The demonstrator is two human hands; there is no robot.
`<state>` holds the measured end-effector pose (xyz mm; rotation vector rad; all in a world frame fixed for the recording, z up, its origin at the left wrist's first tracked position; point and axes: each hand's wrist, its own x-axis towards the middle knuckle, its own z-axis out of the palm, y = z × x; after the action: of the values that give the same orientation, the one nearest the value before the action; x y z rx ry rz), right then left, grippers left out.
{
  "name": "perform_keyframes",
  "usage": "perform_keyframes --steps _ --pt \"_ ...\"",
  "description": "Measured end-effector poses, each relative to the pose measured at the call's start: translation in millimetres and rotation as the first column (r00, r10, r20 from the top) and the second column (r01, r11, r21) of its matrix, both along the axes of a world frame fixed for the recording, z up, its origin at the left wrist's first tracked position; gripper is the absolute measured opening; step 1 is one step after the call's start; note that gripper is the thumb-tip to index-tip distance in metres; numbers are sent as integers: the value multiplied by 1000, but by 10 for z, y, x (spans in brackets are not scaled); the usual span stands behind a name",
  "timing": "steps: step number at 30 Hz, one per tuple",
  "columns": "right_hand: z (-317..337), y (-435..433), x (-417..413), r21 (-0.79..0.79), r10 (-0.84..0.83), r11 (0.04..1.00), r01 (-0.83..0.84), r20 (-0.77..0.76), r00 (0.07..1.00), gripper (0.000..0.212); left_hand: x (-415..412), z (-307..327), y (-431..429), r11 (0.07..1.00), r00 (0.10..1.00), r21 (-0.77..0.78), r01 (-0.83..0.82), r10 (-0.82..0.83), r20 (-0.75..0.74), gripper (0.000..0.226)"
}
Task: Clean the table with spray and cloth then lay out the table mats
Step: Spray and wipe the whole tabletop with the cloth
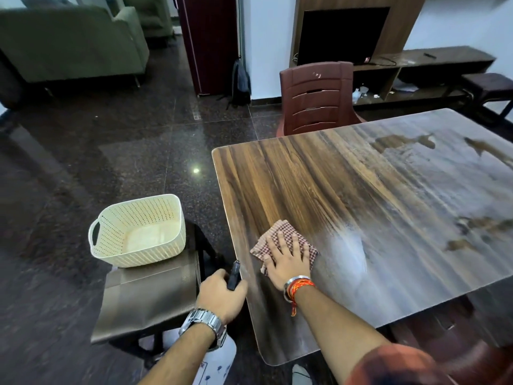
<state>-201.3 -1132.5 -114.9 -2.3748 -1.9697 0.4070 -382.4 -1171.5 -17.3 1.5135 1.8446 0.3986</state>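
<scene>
Your left hand point(222, 297) grips the spray bottle point(234, 275) beside the table point(361, 190); your right hand point(287, 259) lies flat on the red-checked cloth point(279, 230) near its corner. The cream basket point(144, 255) rests on brown mats point(150, 297).

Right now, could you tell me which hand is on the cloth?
The right hand, fingers spread flat on the checked cloth on the table; the left hand instead grips the spray bottle beside the table's edge.

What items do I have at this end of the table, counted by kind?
Checked cloth: 1
Spray bottle: 1
Cream basket: 1
Stack of mats: 1 (the mats in it cannot be counted)
Total: 4
</scene>
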Motion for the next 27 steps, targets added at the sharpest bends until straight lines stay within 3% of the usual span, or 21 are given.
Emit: perform_keyframes --steps 2,9,16,27 --pt "-20 52 -92 11 75 997 -75 11 997 69 -49 -6 17 999 999 2 -35 35 6 29" --pt "-141 -465 -153 133 304 942 -307 38 952 52 29 -80 -41 996 995 -4 -90 90 44 31" --pt "-91 -1035 -221 76 314 947 -312 -10 949 53 249 -144 -246 997 995 -44 -57 60 79 26" --pt "-60 -1621 84 61 383 923 -381 -33 923 53 527 9 -797 991 989 -34 -132 134 65 28"
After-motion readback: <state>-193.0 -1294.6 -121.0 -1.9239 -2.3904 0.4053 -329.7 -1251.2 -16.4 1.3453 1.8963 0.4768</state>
